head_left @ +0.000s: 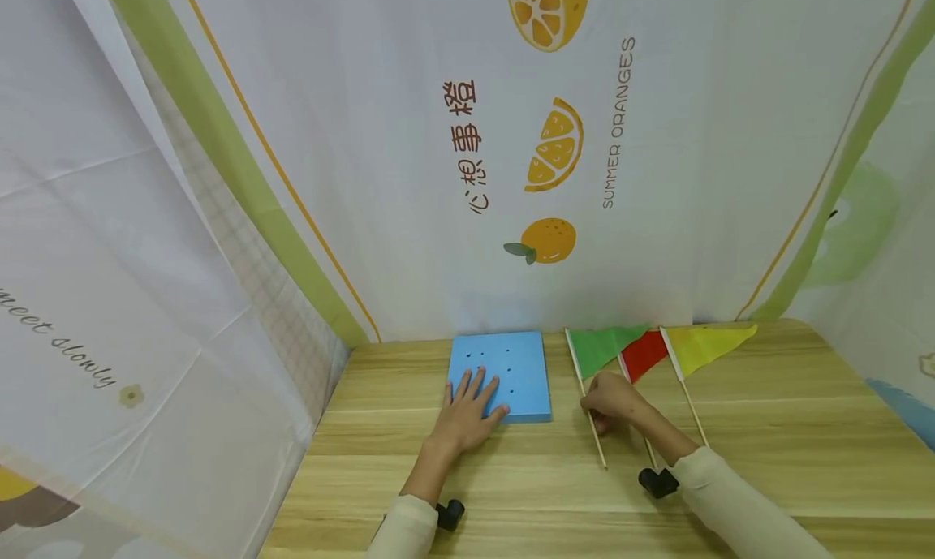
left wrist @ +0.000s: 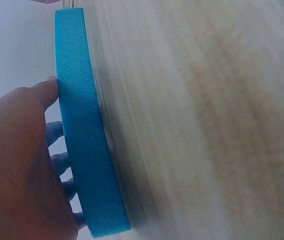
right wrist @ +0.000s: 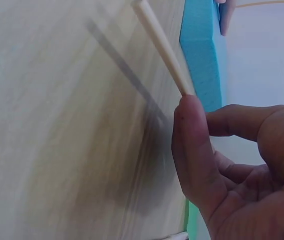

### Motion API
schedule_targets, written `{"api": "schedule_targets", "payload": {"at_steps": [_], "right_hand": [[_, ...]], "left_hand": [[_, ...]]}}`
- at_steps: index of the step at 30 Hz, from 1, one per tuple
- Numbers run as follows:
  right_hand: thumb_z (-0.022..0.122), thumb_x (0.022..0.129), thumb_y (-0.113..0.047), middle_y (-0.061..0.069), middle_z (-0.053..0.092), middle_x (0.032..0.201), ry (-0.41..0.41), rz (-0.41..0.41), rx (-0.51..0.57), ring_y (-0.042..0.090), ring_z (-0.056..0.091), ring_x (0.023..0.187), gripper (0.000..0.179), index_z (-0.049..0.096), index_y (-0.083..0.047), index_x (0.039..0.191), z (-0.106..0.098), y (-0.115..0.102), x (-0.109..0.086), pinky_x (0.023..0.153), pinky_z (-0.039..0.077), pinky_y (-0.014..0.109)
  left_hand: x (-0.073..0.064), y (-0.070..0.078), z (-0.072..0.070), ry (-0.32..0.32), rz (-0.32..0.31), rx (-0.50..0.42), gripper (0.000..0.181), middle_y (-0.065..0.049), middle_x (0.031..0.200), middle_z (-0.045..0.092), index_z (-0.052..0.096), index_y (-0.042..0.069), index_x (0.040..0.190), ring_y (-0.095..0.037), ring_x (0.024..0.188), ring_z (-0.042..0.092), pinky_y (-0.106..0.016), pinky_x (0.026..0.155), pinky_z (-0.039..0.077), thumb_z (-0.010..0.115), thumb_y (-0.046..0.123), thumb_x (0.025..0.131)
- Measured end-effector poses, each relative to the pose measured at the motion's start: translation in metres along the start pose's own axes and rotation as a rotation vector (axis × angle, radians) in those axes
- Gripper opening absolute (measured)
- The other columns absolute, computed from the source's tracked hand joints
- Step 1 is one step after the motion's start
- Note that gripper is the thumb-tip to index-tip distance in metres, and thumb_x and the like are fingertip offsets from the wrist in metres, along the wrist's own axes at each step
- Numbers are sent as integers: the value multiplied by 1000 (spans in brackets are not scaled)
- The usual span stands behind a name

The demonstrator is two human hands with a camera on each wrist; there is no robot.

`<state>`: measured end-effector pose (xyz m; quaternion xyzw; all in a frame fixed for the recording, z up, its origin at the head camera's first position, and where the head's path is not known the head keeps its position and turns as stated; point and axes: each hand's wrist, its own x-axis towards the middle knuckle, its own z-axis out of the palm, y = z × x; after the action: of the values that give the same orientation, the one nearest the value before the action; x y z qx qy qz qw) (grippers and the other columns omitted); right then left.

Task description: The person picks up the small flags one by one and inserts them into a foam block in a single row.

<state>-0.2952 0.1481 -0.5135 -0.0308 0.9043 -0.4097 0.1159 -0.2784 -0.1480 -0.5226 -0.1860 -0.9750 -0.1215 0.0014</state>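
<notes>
My left hand rests with spread, straight fingers on a blue foam block that has several small holes in its top. In the left wrist view the block's side shows, with the thumb at its upper edge. My right hand pinches the wooden stick of a green triangular flag between thumb and fingers. The stick's lower end juts out past the fingertips, its shadow on the tabletop. Beside that hand lie a red flag, partly covered by the green one, and a yellow flag.
The wood-grain table ends at a white curtain printed with oranges and lettering. Another white curtain hangs at the left. Black wrist cameras, one of them the right camera, sit below the hands.
</notes>
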Motion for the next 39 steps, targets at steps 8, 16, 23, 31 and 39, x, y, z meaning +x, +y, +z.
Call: {"api": "schedule_targets", "payload": {"at_steps": [8,16,23,31,39], "right_hand": [[63,86,-7,10,63,56,-3,-38,-9,17,62,45,17,64,0,71,-3,-8,-4,48,53,28],[59,90,-6,11,59,62,-2,-43,113,22,64,50,11,55,-3,80,-4,-15,-8,53,58,34],[57,92,-5,14,61,67,19,-77,157,23,61,54,10,55,-1,83,-9,-24,-8,57,60,39],[57,91,-5,14,60,71,62,-167,180,19,60,59,8,55,0,85,-19,-39,-7,61,62,39],[59,91,-5,16,63,79,119,-236,186,22,67,63,7,56,0,87,-25,-46,-3,63,62,38]], "left_hand": [[-1,0,0,3,-2,-8,66,-8,165,16,28,24,156,-34,153,10,-61,122,8,36,59,101],[-2,-1,1,7,5,-28,66,-9,165,17,30,23,156,-36,153,11,-63,121,8,37,59,101],[0,-3,3,11,4,-18,67,-8,165,17,29,24,156,-35,153,11,-63,121,7,37,60,100],[0,-1,-1,10,-1,-26,67,-8,165,16,29,23,156,-35,153,11,-62,121,8,37,59,100],[1,-2,1,10,7,-31,67,-9,165,17,30,22,156,-36,153,11,-63,121,8,38,58,100]]}}
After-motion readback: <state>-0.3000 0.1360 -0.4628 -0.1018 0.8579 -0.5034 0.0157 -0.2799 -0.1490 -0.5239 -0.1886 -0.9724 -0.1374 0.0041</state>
